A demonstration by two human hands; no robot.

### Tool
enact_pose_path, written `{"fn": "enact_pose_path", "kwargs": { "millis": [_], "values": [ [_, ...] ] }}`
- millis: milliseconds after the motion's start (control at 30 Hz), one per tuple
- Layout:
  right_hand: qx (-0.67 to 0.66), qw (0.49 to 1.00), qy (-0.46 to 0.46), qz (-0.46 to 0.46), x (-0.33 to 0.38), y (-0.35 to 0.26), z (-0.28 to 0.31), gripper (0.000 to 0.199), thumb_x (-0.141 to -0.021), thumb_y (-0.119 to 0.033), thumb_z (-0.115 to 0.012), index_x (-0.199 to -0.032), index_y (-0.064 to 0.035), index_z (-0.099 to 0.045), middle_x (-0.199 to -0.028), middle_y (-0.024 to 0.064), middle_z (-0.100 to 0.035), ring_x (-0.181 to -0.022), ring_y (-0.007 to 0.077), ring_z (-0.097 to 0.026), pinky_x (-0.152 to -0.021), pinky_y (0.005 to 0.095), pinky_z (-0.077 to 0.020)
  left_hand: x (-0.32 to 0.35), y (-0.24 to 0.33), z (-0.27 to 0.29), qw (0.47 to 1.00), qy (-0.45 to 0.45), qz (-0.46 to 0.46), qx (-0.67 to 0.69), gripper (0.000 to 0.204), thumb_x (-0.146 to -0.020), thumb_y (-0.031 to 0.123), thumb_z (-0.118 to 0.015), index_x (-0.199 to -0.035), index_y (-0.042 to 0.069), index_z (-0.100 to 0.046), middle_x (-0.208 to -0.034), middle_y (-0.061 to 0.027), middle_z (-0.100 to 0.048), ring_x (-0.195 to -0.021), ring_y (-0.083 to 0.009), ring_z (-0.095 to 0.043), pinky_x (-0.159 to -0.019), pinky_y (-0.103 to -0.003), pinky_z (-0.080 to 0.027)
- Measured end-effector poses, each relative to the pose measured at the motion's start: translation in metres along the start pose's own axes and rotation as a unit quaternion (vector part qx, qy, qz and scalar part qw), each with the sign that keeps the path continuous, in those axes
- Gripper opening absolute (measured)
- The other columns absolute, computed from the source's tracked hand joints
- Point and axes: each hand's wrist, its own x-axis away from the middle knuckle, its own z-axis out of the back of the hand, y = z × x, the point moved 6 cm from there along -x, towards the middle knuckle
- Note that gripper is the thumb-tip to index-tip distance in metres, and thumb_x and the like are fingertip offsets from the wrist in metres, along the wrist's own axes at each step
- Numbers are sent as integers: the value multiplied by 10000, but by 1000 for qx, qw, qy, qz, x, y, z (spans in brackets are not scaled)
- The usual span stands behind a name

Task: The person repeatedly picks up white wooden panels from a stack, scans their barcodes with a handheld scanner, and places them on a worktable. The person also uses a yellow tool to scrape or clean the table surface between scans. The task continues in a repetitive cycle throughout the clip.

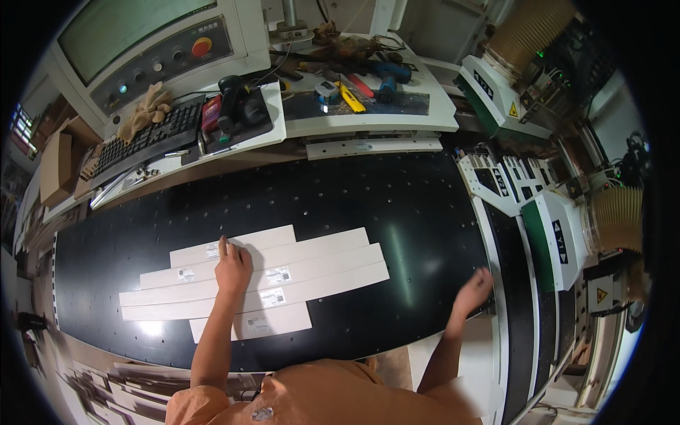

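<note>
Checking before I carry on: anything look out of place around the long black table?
A crumpled tan fabric glove lies on the black rectangular keyboard, covering keys, which seems out of place. The long white strips have staggered ends, perhaps deliberately.

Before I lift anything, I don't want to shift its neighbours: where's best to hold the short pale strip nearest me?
Probably grip the strip by its right end, coming from the right with the right hand. It lies flat, far edge along another strip, but that end and the near edge border black table; the left forearm crosses further left.
</note>
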Motion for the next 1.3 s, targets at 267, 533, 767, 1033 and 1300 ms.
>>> {"fn": "enact_pose_path", "kwargs": {
  "millis": [267,533,767,1033,1300],
  "values": [
    [-42,834,-349,425,12,-292,-309,354,-946,-85,-544,-1291,-7,-526,-1296,158,-579,-1191,387,-549,-935,475,-509,31,60,-21,1000,-26,14,-7,289,-933,273,-570,-1063,15,-563,-1460,-290,-450,-740,-442,-695,-586,-487,-584],
    [83,770,-480,412,21,-317,-368,425,-912,-69,-545,-1332,-41,-493,-1151,219,-646,-919,455,-669,-762,522,-550,39,79,-14,995,-63,48,55,279,-920,266,-575,-944,-12,-588,-1475,-283,-433,-786,-467,-685,-682,-508,-583],
    [-44,645,-460,609,86,-359,-215,537,-889,-122,-676,-1411,-168,-558,-1134,126,-554,-1064,304,-500,-917,410,-401,44,75,-2,986,-2,85,146,289,-952,271,-577,-1026,-8,-552,-1439,-246,-458,-874,-409,-677,-798,-439,-567],
    [-251,454,-572,635,185,-411,-95,467,-925,-243,-610,-1361,-77,-586,-1050,138,-554,-1013,300,-502,-929,410,-417,82,76,-7,724,73,359,585,514,-968,473,-582,-869,-19,-693,-723,-22,-604,-685,-101,-518,-585,-278,-427],
    [-263,543,-568,559,206,-396,-174,716,-887,-319,-713,-1480,-45,-420,-1505,138,-384,-1395,304,-346,-1178,394,-295,143,-13,31,670,169,432,580,383,-922,354,-635,-912,-26,-679,-704,-78,-655,-574,-167,-618,-493,-293,-454]
  ]
}}
